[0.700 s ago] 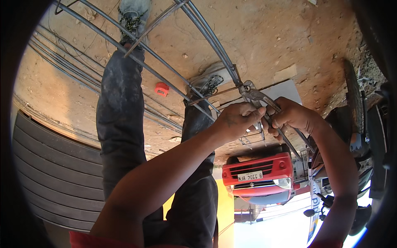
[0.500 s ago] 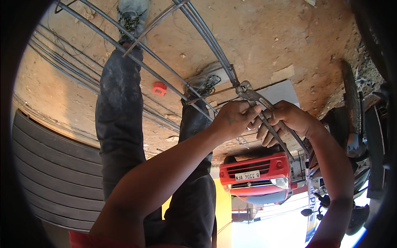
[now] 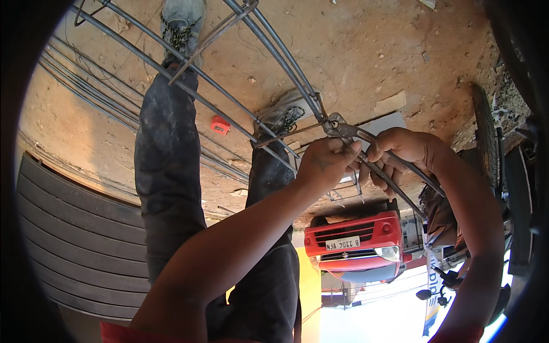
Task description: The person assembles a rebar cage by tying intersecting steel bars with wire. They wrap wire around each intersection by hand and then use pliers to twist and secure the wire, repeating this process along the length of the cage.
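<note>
Right hand (image 3: 403, 154) is clenched round the handles of a pair of pliers (image 3: 366, 154), w/ the handles running down-right past the fingers. Pliers' head sits at approx the middle of the view, nipping a wire tie where a thin cross rod (image 3: 286, 134) meets the long steel bars (image 3: 274, 54). Left hand (image 3: 327, 164) is closed too, fingers pinched at the same joint just below the pliers' head, touching the rods; can't tell exactly what it grasps, prob. the tie wire or the cross rod.

The bars run diagonally from upper left to the joint, several side by side, w/ another thin bent rod crossing them near the top. They hang over bare dirt ground (image 3: 366, 51).

Person's 2 legs in dark stained trousers (image 3: 168, 171) stretch away toward the top, ending in 2 worn grey shoes (image 3: 182, 23), 1 near the top edge, the other just left of the joint. A small red object (image 3: 219, 124) lies on the dirt between the legs. More thin rods lie on the ground at left. A ribbed shutter (image 3: 68, 240) fills the lower left. A red car (image 3: 355, 243) shows below the hands, a motorbike wheel (image 3: 486, 137) at right.
</note>
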Motion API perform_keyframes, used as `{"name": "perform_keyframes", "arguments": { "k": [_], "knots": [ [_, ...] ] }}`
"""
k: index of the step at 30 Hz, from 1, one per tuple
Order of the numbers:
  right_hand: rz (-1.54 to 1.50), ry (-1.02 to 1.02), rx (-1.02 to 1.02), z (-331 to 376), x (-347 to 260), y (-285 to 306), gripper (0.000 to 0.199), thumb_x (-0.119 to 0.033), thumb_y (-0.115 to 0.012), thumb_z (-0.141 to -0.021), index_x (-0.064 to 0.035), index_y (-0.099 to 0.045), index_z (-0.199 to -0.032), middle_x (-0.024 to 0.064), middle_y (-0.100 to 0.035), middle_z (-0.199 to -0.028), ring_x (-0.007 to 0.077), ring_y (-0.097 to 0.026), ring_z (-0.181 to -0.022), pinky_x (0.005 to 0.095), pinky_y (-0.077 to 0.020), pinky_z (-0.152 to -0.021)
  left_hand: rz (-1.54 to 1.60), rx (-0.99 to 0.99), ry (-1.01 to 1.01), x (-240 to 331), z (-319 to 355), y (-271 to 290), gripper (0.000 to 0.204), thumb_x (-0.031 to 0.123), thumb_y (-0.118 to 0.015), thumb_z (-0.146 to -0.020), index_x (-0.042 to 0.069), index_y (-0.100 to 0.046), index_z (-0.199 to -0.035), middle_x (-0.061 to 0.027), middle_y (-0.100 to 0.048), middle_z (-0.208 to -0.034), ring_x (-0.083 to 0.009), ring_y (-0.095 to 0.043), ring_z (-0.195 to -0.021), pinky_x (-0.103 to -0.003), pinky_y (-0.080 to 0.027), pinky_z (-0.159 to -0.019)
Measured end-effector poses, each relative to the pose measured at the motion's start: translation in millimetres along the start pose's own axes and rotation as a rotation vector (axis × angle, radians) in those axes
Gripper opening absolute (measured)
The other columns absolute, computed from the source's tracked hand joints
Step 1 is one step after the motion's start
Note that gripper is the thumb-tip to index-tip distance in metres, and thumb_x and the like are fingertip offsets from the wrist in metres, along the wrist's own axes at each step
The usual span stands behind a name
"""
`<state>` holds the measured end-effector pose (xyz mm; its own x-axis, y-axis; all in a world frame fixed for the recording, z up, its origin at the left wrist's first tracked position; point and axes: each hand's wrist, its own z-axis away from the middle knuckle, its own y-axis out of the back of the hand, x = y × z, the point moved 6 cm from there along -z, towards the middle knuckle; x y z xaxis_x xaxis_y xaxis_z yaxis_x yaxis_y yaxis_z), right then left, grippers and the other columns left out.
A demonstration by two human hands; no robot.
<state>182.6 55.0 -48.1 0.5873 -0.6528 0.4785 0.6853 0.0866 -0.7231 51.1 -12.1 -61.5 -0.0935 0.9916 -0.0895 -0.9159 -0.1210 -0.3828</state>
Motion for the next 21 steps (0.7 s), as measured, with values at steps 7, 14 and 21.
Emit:
{"name": "perform_keyframes", "arguments": {
  "k": [7,14,21],
  "knots": [
    [-0.640,0.286,-0.031,-30.8,22.5,-72.3,0.014,-0.024,-0.057,-0.084,-0.0114,-0.052,-0.086,0.0017,-0.046,-0.074,0.0142,-0.048,-0.063,0.0298,-0.0426,-0.054,0.053,-0.074,-0.064,-3.6,23.1,14.1,0.024,0.025,-0.059,-0.098,0.003,-0.064,-0.092,-0.0015,-0.062,-0.074,-0.0110,-0.057,-0.063,-0.026,-0.046,-0.059],
    [-0.895,0.529,0.207,-76.5,18.1,-127.1,0.020,-0.027,-0.049,-0.085,-0.0074,-0.052,-0.085,0.0040,-0.046,-0.068,0.0187,-0.048,-0.057,0.0371,-0.0473,-0.058,0.098,-0.110,0.058,4.9,35.9,32.5,0.038,0.026,-0.053,-0.078,0.004,-0.062,-0.107,-0.0094,-0.059,-0.088,-0.0151,-0.056,-0.077,-0.028,-0.045,-0.067],
    [-0.910,1.002,0.588,-144.8,3.6,-132.3,0.015,-0.016,-0.051,-0.090,-0.0021,-0.057,-0.089,0.0107,-0.057,-0.075,0.0250,-0.058,-0.060,0.0364,-0.0513,-0.054,-0.250,-0.167,-0.071,25.6,15.2,56.3,0.025,0.017,-0.067,-0.073,-0.001,-0.066,-0.091,-0.0106,-0.066,-0.092,-0.0194,-0.062,-0.091,-0.033,-0.048,-0.085]
  ]
}}
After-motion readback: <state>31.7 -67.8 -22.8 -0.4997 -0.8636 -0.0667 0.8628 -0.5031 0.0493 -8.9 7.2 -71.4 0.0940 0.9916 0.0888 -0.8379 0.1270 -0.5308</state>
